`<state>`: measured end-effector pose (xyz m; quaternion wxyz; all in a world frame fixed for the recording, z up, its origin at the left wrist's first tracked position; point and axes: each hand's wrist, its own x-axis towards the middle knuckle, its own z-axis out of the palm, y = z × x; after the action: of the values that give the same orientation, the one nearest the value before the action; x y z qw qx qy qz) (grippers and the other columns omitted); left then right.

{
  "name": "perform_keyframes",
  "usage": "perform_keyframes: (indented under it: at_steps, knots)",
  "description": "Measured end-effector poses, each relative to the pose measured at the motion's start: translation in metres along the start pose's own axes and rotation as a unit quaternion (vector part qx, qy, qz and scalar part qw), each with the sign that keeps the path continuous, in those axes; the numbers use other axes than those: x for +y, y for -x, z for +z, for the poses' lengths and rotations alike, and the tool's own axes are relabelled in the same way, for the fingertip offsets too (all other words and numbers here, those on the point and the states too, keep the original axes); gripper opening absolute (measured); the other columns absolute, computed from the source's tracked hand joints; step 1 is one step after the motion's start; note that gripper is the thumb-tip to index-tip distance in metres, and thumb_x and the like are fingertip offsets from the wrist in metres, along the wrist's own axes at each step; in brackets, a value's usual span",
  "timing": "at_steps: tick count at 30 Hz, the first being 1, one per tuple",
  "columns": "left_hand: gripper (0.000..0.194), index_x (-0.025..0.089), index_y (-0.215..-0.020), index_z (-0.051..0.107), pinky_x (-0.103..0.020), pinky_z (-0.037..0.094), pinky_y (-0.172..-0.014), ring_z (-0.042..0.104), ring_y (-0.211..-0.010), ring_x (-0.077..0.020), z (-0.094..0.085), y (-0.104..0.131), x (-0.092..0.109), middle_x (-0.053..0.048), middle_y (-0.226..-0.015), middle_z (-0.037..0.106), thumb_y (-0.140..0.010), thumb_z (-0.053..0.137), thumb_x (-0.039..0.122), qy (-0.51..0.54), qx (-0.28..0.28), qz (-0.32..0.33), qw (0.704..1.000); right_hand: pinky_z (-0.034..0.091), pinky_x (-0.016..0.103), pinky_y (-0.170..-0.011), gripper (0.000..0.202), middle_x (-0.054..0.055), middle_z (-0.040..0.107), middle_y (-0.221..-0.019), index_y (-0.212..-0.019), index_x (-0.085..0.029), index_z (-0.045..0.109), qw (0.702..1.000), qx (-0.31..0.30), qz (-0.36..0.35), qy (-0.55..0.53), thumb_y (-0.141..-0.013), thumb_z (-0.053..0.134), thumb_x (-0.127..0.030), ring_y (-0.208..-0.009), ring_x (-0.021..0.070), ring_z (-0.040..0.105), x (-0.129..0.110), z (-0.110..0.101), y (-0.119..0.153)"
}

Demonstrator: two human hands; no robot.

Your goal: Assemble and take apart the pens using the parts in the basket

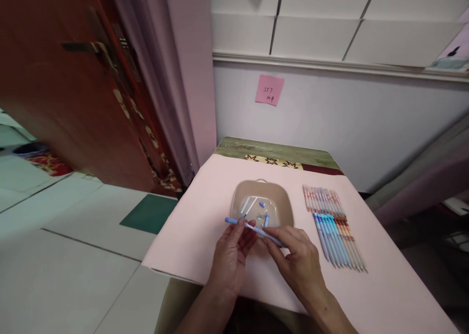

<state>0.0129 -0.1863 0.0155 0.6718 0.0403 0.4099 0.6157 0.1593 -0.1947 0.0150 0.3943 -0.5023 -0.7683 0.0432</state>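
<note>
Across pink-covered table (194,226): beige tray (287,204) near front edge, rows of pens (331,236) on its right. Hands close together, clamped on slim blue pen (271,237) above tray's near side: left hand (230,256) pinching near blue end, right hand (298,256) gripping paler barrel. Joint at middle: cannot tell whether closed. Best practice, judged: align both ends, grip lightly, avoid bending, work low over tray. Inside: thin tubes (245,205), small blue part (262,204); avoid knocking.

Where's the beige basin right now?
In the head view, the basin is on the table, left of the pens, just beyond the left hand and right hand.
</note>
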Motion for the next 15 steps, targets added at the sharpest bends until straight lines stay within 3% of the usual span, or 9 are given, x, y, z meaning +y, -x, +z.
perform_keyframes:
  at_steps: [5, 8, 15]
  knots:
    - [0.014, 0.011, -0.089, 0.068, -0.025, 0.056, -0.068, 0.069, -0.075, -0.0158, -0.003, 0.001, -0.004, -0.011, -0.086, 0.074, -0.076, 0.071, 0.017, -0.027, -0.005, 0.007, 1.0, 0.044, 0.03, -0.069, 0.015, 0.003, 0.07, -0.083, -0.1, -0.023, 0.065, 1.0, 0.013, 0.004, 0.013, -0.086, 0.062, -0.028, -0.073, 0.0185, 0.063, -0.002, 0.003, -0.001]
    - [0.017, 0.011, -0.086, 0.068, -0.024, 0.055, -0.067, 0.068, -0.073, -0.0151, -0.004, 0.001, -0.005, -0.01, -0.086, 0.074, -0.073, 0.075, 0.02, -0.029, 0.005, 0.003, 1.0, 0.043, 0.03, -0.066, 0.011, 0.003, 0.069, -0.078, -0.09, -0.021, 0.063, 0.999, 0.034, 0.019, 0.01, -0.086, 0.063, -0.031, -0.07, 0.018, 0.061, -0.005, 0.004, -0.002]
    - [0.022, 0.012, -0.085, 0.069, -0.025, 0.053, -0.067, 0.067, -0.074, -0.0155, -0.006, 0.004, -0.002, -0.009, -0.085, 0.074, -0.07, 0.078, 0.025, -0.03, 0.004, 0.009, 0.999, 0.042, 0.031, -0.071, 0.002, 0.001, 0.069, -0.076, -0.086, -0.022, 0.063, 0.998, 0.064, -0.016, -0.013, -0.085, 0.064, -0.024, -0.07, 0.0175, 0.061, -0.012, 0.006, -0.002]
